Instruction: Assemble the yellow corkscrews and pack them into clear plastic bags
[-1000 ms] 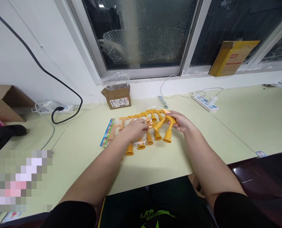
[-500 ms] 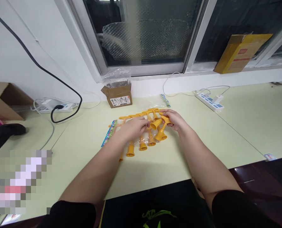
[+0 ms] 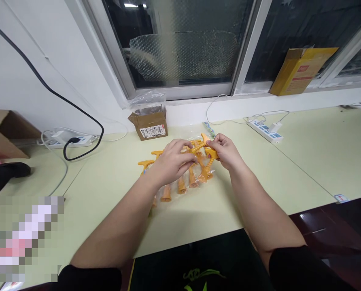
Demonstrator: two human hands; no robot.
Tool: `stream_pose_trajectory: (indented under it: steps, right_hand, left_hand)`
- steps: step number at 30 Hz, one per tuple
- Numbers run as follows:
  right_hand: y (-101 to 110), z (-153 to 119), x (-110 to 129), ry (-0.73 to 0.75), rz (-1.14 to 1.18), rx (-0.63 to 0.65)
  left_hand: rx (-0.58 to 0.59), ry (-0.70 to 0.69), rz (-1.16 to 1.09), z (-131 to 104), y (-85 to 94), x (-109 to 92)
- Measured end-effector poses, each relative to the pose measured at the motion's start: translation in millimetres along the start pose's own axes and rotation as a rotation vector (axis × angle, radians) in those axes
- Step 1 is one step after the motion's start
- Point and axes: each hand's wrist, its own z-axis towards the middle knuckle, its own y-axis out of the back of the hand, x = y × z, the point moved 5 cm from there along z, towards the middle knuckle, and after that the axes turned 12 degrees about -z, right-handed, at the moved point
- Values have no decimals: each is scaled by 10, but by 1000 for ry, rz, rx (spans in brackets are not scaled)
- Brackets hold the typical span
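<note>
The black sleeves sit nearest, with both forearms reaching out over the pale table [image 3: 198,210]. Compared with a second ago, the hands have drawn together and lifted: the orange toys [image 3: 195,169] that lay spread flat in a fan are now gathered up, their T-shaped handles bunched between the fingers, so the set looks collected into one bundle rather than laid out.

The left hand [image 3: 170,161] is closed around the handle ends from the left. The right hand [image 3: 224,150] pinches the top of the nearest pieces, fingers curled shut on them. The bundle hangs just above the table, long axes running roughly away from the person, flared bell ends pointing down and toward the body, handles up and away. Two handles [image 3: 147,163] stick out left.

Beyond stand a small carton [image 3: 150,124], a power strip [image 3: 265,130], and the window [image 3: 180,44].
</note>
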Motion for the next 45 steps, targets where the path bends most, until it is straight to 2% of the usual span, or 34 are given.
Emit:
stream_pose_trajectory:
  steps: [3, 6, 9, 12, 17, 22, 28, 31, 36, 42, 45]
  right_hand:
    - [-42, -79, 272, 123, -75, 110]
    - [-83, -113, 479, 182, -165, 219]
    - [-107, -120, 635, 233, -202, 280]
    - [-128, -153, 759, 265, -240, 352]
    - [-113, -246, 906, 305, -386, 407]
    - [-107, -244, 921, 376, -476, 428]
    - [-45, -299, 987, 451, -486, 440]
    - [-16, -372, 1021, 441, -541, 449]
    - [-51, -464, 1016, 496, -795, 439]
    - [-136, -477, 1032, 647, -1053, 301]
    - [-170, -469, 1007, 651, -1074, 331]
  left_hand:
    - [-137, 19, -15, 0, 59, -33]
    - [-266, 198, -164, -26, 104, 80]
    - [-222, 469, -394, -64, 55, 232]
    - [-172, 594, -525, -88, 33, 259]
    - [-187, 551, -646, -85, 45, 201]
    - [-190, 566, -808, -63, 20, 219]
    - [-187, 584, -758, -31, 66, 223]
    - [-261, 585, -761, -28, 95, 200]
    - [-404, 595, -764, -46, 145, 146]
    - [-446, 457, -715, -41, 199, 19]
    - [-464, 435, -718, -44, 215, -17]
